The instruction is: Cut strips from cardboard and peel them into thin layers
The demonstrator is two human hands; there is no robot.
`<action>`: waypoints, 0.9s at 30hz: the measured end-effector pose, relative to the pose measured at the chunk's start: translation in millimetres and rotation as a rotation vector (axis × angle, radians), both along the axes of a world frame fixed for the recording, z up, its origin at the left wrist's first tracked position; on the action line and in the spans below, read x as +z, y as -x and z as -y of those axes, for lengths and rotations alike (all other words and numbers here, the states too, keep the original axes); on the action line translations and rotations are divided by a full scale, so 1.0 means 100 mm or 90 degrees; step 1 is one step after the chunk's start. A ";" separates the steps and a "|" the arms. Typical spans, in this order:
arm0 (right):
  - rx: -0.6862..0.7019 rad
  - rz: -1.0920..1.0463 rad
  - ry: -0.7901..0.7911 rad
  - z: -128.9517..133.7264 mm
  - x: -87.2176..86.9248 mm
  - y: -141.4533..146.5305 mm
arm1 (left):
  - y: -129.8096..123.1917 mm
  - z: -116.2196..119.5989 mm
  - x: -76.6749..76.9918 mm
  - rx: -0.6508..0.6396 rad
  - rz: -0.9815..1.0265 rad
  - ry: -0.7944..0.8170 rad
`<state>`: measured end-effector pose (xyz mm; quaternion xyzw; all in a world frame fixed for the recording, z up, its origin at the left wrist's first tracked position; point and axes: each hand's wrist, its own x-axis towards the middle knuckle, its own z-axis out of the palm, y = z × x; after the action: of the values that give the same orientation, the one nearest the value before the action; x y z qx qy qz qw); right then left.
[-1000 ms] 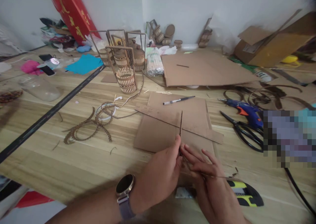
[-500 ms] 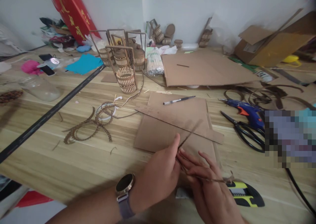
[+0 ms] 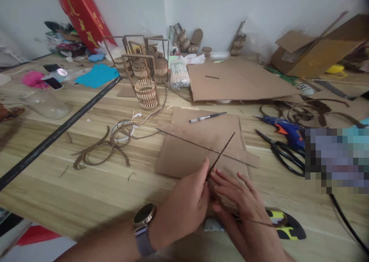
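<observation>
A narrow brown strip of corrugated cardboard (image 3: 223, 150) runs between my two hands. My left hand (image 3: 184, 204), wearing a watch, is closed on it with the thumb on top, and one end sticks out up and to the right. My right hand (image 3: 245, 212) meets it at the fingertips, its fingers fairly straight and pressed against the strip. The strip's thin tail passes between thumb and fingers and trails to the right. Beneath lie a flat cardboard sheet (image 3: 178, 154) and a long cardboard piece (image 3: 242, 156). A yellow and black cutter (image 3: 294, 227) is partly behind my right hand.
Scissors (image 3: 284, 152) and a blue glue gun (image 3: 284, 127) lie right, near a blurred-out patch. A pen (image 3: 207, 117) rests on the sheet. Curled cardboard strips (image 3: 98, 152) lie left. Small handled baskets (image 3: 146, 94) stand behind, beside a large cardboard sheet (image 3: 239, 79).
My right hand's fingers have straightened and turned over the strip. The strip's free end stands out more sharply, and its tail has swung lower on the right. The view has shifted slightly.
</observation>
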<state>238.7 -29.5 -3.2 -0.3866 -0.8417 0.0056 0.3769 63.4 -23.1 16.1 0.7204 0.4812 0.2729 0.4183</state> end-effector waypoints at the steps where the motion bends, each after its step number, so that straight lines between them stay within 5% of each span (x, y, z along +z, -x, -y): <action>1: -0.002 0.004 -0.002 -0.01 0.01 0.00 | 0.00 0.00 0.00 -0.001 -0.002 -0.004; 27: -0.020 -0.061 -0.007 0.00 -0.04 0.00 | 0.00 -0.03 0.01 -0.003 -0.045 -0.009</action>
<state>238.9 -29.4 -6.9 -0.3972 -0.8165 0.0134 0.4188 63.7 -20.3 17.4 0.7337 0.4922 0.2495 0.3964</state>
